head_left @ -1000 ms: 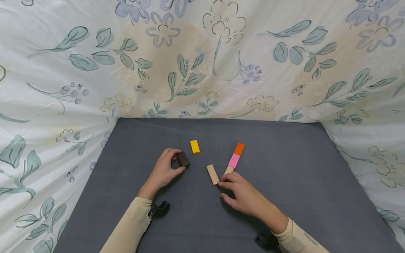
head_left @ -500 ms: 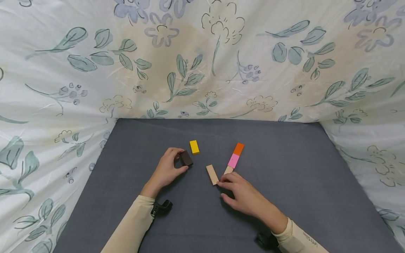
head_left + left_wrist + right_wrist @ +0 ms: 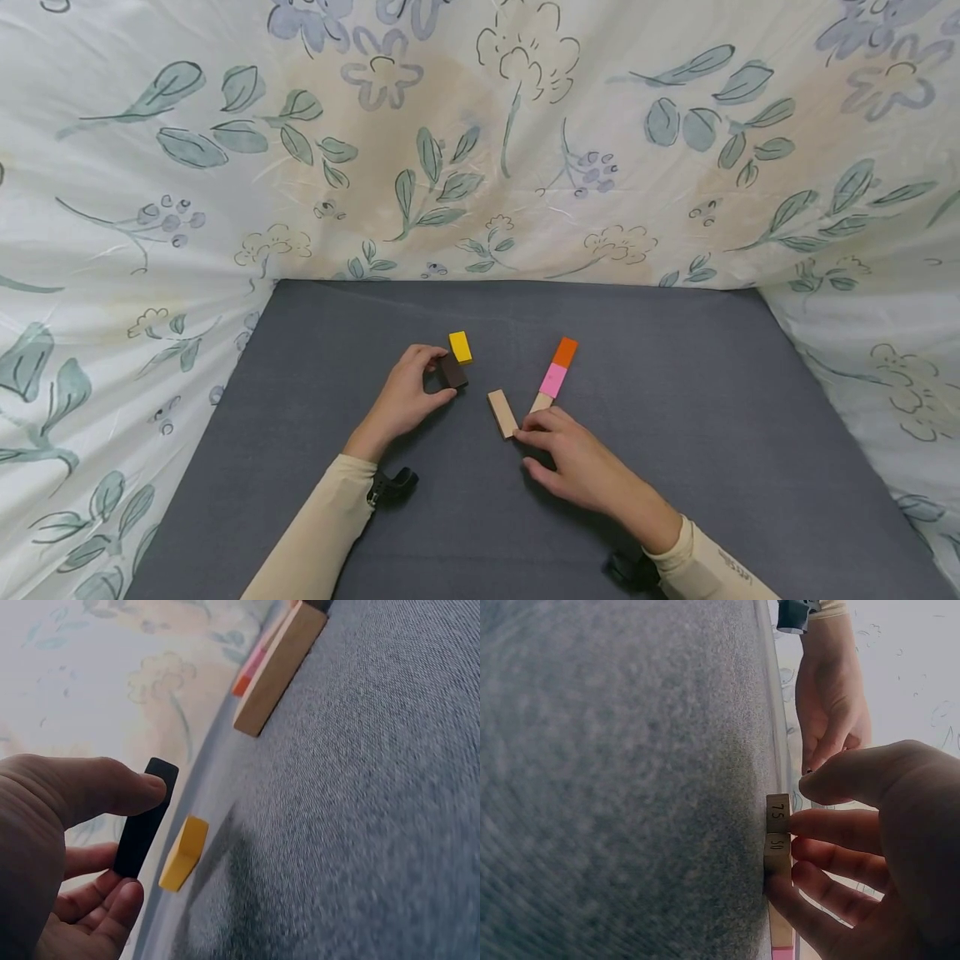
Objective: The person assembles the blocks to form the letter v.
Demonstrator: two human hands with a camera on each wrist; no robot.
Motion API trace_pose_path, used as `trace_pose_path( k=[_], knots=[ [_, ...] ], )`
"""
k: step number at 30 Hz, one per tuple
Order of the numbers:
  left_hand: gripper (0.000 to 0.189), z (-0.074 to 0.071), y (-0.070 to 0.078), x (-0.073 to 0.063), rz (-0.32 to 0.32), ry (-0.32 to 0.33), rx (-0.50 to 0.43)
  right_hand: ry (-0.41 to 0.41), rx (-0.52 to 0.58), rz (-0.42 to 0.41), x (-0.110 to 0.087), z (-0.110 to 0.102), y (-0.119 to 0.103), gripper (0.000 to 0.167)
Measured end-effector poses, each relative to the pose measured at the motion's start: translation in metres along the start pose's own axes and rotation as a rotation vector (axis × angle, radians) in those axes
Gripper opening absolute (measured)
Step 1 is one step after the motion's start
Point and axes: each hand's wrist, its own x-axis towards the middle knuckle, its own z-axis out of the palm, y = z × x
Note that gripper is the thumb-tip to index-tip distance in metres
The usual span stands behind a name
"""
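My left hand (image 3: 405, 396) pinches a dark brown wooden block (image 3: 452, 372) between thumb and fingers. The left wrist view has this block (image 3: 146, 825) raised off the cloth, close to a yellow block (image 3: 461, 347). Two pale wooden blocks lie in a V: the left one (image 3: 502, 414) bears "75" on its near end, the right one (image 3: 778, 855) "50". Fingers of my right hand (image 3: 577, 458) touch their near ends, thumb apart from them. Beyond the right pale block, a pink block (image 3: 553, 381) and an orange block (image 3: 566, 352) continue in line.
Dark grey cloth (image 3: 690, 400) covers the table. Floral fabric (image 3: 450, 167) hangs behind it and along both sides. A black wrist camera (image 3: 393, 486) sits below my left hand, and another (image 3: 632, 572) below the right.
My left hand has carried the dark block rightward and slightly away from me, nearer the yellow block. The right hand and the other blocks stay in place.
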Motion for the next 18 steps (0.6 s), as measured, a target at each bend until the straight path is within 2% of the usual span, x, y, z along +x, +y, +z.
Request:
trace_pose_path(
  k=[10, 18],
  knots=[
    [0.065, 0.0066, 0.0043, 0.0082, 0.028, -0.013, -0.010, 0.000, -0.002, -0.002, 0.0003, -0.0001, 0.0005, 0.032],
    [0.065, 0.0090, 0.0068, 0.0096, 0.048, -0.021, -0.010, 0.002, -0.004, -0.008, -0.0001, -0.0002, 0.0005, 0.033]
  ],
)
